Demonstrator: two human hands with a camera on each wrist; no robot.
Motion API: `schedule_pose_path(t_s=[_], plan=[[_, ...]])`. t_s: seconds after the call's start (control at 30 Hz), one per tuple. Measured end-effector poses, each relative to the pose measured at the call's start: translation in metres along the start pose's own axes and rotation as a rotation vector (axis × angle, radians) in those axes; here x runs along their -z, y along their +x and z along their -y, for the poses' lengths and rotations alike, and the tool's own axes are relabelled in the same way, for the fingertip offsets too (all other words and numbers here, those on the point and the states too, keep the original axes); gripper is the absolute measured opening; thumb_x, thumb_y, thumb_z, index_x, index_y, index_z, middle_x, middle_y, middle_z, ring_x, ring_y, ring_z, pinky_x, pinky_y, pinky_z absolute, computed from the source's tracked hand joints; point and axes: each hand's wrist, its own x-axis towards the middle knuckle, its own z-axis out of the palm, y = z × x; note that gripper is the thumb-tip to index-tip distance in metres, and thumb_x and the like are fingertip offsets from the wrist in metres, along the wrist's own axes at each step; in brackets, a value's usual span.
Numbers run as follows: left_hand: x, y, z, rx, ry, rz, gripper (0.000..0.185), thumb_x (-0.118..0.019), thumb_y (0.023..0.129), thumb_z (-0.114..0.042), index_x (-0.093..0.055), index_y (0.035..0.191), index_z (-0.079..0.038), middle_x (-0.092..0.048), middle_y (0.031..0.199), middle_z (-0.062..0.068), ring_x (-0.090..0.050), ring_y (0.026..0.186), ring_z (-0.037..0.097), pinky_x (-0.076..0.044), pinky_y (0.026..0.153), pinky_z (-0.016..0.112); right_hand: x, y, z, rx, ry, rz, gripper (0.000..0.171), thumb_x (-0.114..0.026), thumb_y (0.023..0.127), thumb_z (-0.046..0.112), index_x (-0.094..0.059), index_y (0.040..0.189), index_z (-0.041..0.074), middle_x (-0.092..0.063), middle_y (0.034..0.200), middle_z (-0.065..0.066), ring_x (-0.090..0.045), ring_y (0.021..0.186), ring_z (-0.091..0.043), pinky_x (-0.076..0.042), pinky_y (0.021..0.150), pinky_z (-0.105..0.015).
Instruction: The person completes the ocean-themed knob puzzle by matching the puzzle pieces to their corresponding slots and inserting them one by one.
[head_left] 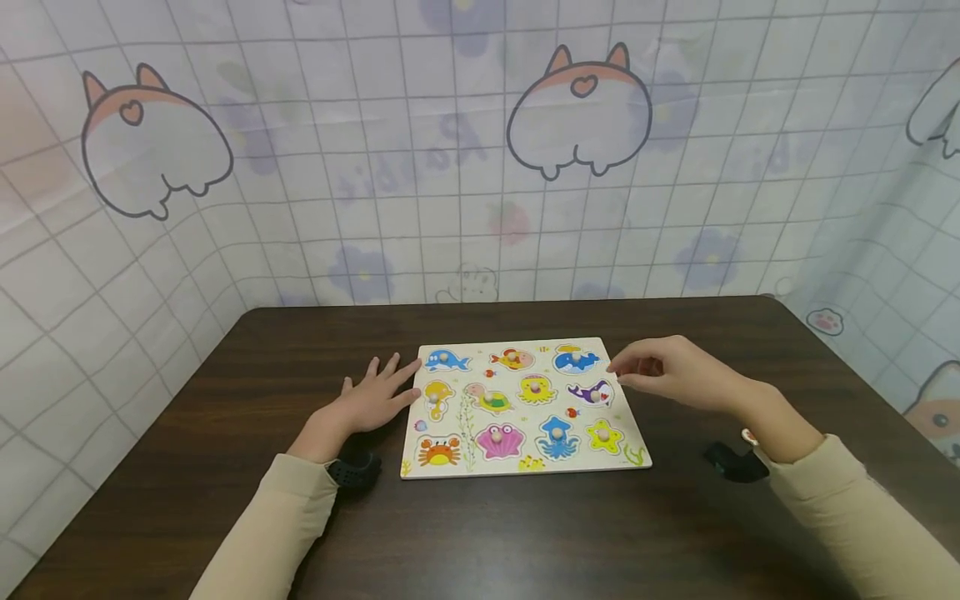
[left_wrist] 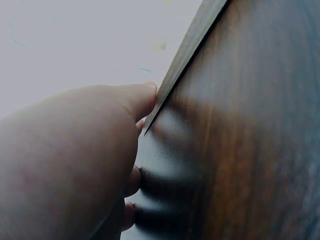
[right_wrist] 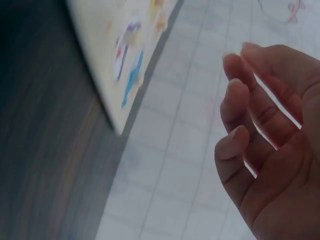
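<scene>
Head view, near to far: two beige sleeves enter from the lower edge, each wrist carrying a dark strap-mounted camera. Left hand (head_left: pixel 371 402) lies flat on the dark wooden worktop (head_left: pixel 480 533), fingers straight and spread, fingertips touching the left edge of the puzzle board (head_left: pixel 525 462). Right hand (head_left: pixel 671 375) hovers above the worktop at the board's right edge, fingers loosely curled, thumb and forefinger drawn near each other, holding nothing; its fingertips point toward the purple shark piece (head_left: pixel 592 392) and the blue whale piece (head_left: pixel 576 360).

The puzzle board lies flat near the middle of the worktop, between both hands. All pieces appear seated in their recesses: front row, crab (head_left: pixel 438 451), pink shell (head_left: pixel 498 440), blue squid (head_left: pixel 556 435), yellow starfish (head_left: pixel 603 434); middle row, seahorse (head_left: pixel 436 398), turtle (head_left: pixel 489 399), yellow octopus (head_left: pixel 536 388), purple shark piece; far row, blue dolphin (head_left: pixel 446 360), orange fish (head_left: pixel 512 359), blue whale piece.

Left wrist view: a fingertip presses against the board's thin edge (left_wrist: pixel 185 55), the remaining fingers (left_wrist: pixel 132 182) resting on the worktop.

Right wrist view: the relaxed, part-curled fingers (right_wrist: pixel 235 102) are well clear of the blurred board (right_wrist: pixel 125 55).

Beyond the worktop hangs a checked curtain (head_left: pixel 420 183) printed with cartoon animals
</scene>
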Motion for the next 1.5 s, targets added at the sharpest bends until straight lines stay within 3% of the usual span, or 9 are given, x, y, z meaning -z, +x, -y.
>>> schedule_pose_path(t_s=[0.3,0.57,0.7,0.8,0.9,1.1,1.3,1.5], plan=[[-0.001,0.0,0.0,-0.005,-0.002,0.002,0.066,-0.041,0.11,-0.048,-0.021,0.166,-0.019,-0.006,0.169,0.023,0.002,0.152,0.052,0.0,0.109,0.081,0.014,-0.033,-0.026,-0.032,-0.005,-0.042,0.016,-0.075,0.094,0.007,-0.077,0.11,0.007,-0.074,0.097,-0.002,-0.056,0.07,-0.008,-0.05,0.061,-0.026],[0.0,0.001,0.0,-0.001,-0.002,0.004,0.066,-0.042,0.11,-0.047,-0.02,0.166,-0.02,-0.005,0.169,0.022,0.003,0.152,0.051,0.001,0.109,0.08,0.032,-0.061,-0.049,-0.097,-0.018,-0.062,0.019,-0.074,0.096,0.01,-0.075,0.114,0.006,-0.071,0.094,0.002,-0.062,0.076,-0.011,-0.052,0.064,-0.026],[0.0,0.0,0.0,0.003,-0.006,0.001,0.067,-0.042,0.11,-0.048,-0.021,0.166,-0.02,-0.006,0.169,0.023,0.003,0.152,0.051,0.0,0.109,0.08,0.044,-0.075,-0.07,-0.085,0.062,0.042,0.02,-0.069,0.099,0.008,-0.072,0.118,0.002,-0.073,0.103,0.001,-0.068,0.088,-0.008,-0.054,0.07,-0.025],[-0.001,-0.001,0.001,0.008,-0.004,0.0,0.067,-0.042,0.11,-0.049,-0.021,0.166,-0.02,-0.006,0.169,0.023,0.003,0.152,0.051,0.0,0.109,0.08,0.052,-0.083,-0.087,-0.066,0.195,0.161,0.021,-0.063,0.101,0.002,-0.068,0.12,-0.004,-0.072,0.105,0.0,-0.069,0.096,-0.007,-0.056,0.072,-0.027],[-0.002,-0.001,0.001,0.011,-0.002,0.0,0.067,-0.042,0.11,-0.049,-0.021,0.166,-0.02,-0.007,0.169,0.022,0.003,0.152,0.051,0.0,0.109,0.08,0.056,-0.09,-0.102,-0.052,0.289,0.23,0.02,-0.06,0.101,-0.003,-0.067,0.119,-0.007,-0.068,0.094,0.0,-0.066,0.085,-0.007,-0.054,0.066,-0.029],[-0.003,0.0,0.002,0.004,-0.007,-0.004,0.067,-0.042,0.11,-0.048,-0.021,0.166,-0.02,-0.007,0.169,0.023,0.003,0.152,0.052,0.0,0.109,0.08,0.06,-0.104,-0.123,-0.083,0.332,0.256,0.016,-0.061,0.098,-0.007,-0.068,0.113,-0.008,-0.059,0.081,0.0,-0.055,0.069,-0.018,-0.045,0.055,-0.033],[-0.001,0.0,0.002,0.003,-0.01,-0.005,0.067,-0.042,0.11,-0.048,-0.02,0.166,-0.02,-0.005,0.169,0.022,0.004,0.152,0.051,0.001,0.11,0.08,0.061,-0.113,-0.136,-0.132,0.335,0.304,0.013,-0.063,0.096,-0.005,-0.07,0.107,-0.002,-0.063,0.079,0.007,-0.054,0.064,-0.01,-0.039,0.049,-0.033],[0.0,0.0,0.001,0.002,-0.01,-0.009,0.067,-0.042,0.11,-0.048,-0.021,0.166,-0.02,-0.006,0.169,0.022,0.003,0.152,0.051,0.001,0.109,0.08,0.058,-0.115,-0.141,-0.136,0.321,0.3,0.006,-0.065,0.095,-0.005,-0.069,0.1,-0.004,-0.067,0.083,0.011,-0.057,0.071,-0.003,-0.049,0.058,-0.026]])
